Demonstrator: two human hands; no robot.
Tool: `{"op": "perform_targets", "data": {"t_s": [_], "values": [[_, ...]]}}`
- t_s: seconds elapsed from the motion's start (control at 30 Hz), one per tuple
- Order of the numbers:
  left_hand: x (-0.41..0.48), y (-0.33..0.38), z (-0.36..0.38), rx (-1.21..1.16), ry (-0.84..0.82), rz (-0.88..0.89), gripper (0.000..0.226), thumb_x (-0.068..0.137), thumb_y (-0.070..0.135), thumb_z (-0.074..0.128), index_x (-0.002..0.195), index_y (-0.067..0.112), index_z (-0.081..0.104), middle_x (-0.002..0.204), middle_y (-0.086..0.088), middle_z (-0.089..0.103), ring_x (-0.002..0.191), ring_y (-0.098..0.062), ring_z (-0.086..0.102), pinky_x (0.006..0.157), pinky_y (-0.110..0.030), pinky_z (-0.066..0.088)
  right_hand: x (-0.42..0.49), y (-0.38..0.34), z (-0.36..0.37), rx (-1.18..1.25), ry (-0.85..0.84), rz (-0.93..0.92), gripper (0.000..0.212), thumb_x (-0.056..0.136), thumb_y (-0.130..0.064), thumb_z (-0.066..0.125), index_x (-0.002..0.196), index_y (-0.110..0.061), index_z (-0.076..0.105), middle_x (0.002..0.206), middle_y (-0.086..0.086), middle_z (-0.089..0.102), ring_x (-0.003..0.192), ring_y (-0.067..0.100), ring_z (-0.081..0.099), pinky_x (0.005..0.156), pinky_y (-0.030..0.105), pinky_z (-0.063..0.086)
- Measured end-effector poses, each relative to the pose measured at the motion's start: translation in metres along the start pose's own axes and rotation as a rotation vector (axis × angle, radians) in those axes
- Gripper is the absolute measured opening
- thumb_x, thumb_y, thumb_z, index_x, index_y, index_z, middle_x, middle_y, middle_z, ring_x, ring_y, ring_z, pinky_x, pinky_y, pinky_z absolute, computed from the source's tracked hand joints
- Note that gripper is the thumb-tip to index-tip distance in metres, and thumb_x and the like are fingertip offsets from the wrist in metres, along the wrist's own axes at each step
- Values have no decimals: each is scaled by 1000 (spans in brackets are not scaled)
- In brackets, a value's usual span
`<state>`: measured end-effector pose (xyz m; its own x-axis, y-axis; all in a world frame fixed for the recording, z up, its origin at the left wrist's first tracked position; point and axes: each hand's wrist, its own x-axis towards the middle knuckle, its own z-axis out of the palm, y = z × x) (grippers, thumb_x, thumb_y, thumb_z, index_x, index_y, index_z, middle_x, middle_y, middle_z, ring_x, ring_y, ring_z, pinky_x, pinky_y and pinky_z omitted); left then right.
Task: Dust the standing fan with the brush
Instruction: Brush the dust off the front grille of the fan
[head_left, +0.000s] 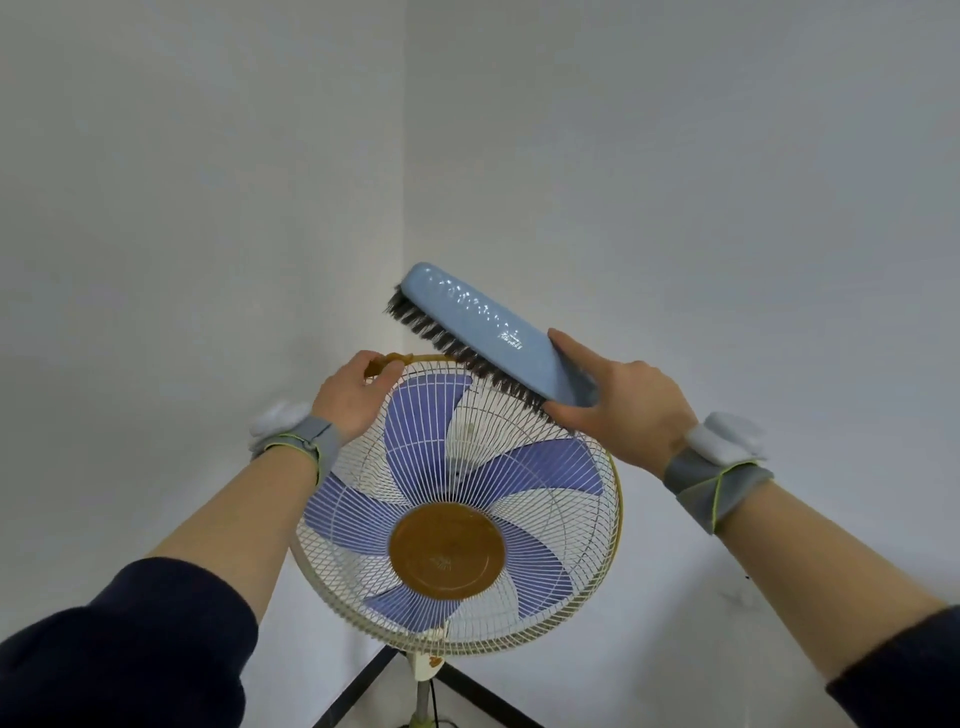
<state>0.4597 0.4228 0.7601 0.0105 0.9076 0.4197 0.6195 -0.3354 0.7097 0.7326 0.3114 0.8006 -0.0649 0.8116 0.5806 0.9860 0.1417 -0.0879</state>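
In the head view we hold the standing fan (457, 519) steady: our left hand (353, 397) pinches its top rim. Our right hand (623, 402) is closed around the blue brush (493, 332), bristles touching the upper grille. The dusting is underway, we judge; next we should sweep down the wires.

brush (483, 325): pale blue back, dark bristles
fan blades (550, 467): lilac (behind white grille)
hub cap (447, 551): brown

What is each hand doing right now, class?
Left hand: closed on the fan guard's top rim.
Right hand: closed on the blue brush.
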Motion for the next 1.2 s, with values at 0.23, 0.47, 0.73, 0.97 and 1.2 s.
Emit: {"op": "perform_targets", "data": {"t_s": [0.23, 0.47, 0.73, 0.97, 1.2], "values": [[9, -6, -1, -185, -24, 14, 33, 96, 43, 52, 116, 20, 65, 108, -7, 68, 98, -26, 61, 81, -33, 45, -1, 7, 19, -61, -75, -11, 75, 83, -60, 52, 146, -48, 13, 82, 1, 60, 69, 20, 52, 63, 28, 38], [15, -8, 8, -216, -44, 14, 31, 96, 42, 52, 116, 22, 65, 110, -8, 68, 101, -29, 62, 88, -39, 47, -14, 17, 27, -68, -53, -4, 76, 84, -57, 53, 146, -48, 10, 87, 7, 67, 67, 24, 54, 62, 29, 41], [22, -5, 8, -233, -76, 34, 29, 98, 21, 53, 124, 9, 60, 116, -6, 62, 105, -19, 55, 89, -31, 40, -41, 17, 41, -111, -28, -69, 78, 87, -59, 49, 147, -46, 1, 69, 4, 59, 59, 23, 49, 59, 28, 39], [21, -3, 11, -291, -98, 21, 28, 95, 39, 57, 111, 17, 65, 113, -8, 67, 107, -25, 60, 101, -40, 45, -80, 23, 82, -100, 34, -158, 89, 77, -47, 69, 147, -36, 15, 50, -1, 55, 39, 13, 37, 40, 22, 36], [16, 5, 14, -267, -69, 24, 30, 96, 39, 54, 114, 17, 63, 106, -4, 61, 97, -18, 53, 85, -29, 38, -101, 37, 84, -180, -3, -338, 87, 67, -49, 79, 140, -28, 36, 49, -5, 58, 35, 9, 46, 41, 13, 26]]}}
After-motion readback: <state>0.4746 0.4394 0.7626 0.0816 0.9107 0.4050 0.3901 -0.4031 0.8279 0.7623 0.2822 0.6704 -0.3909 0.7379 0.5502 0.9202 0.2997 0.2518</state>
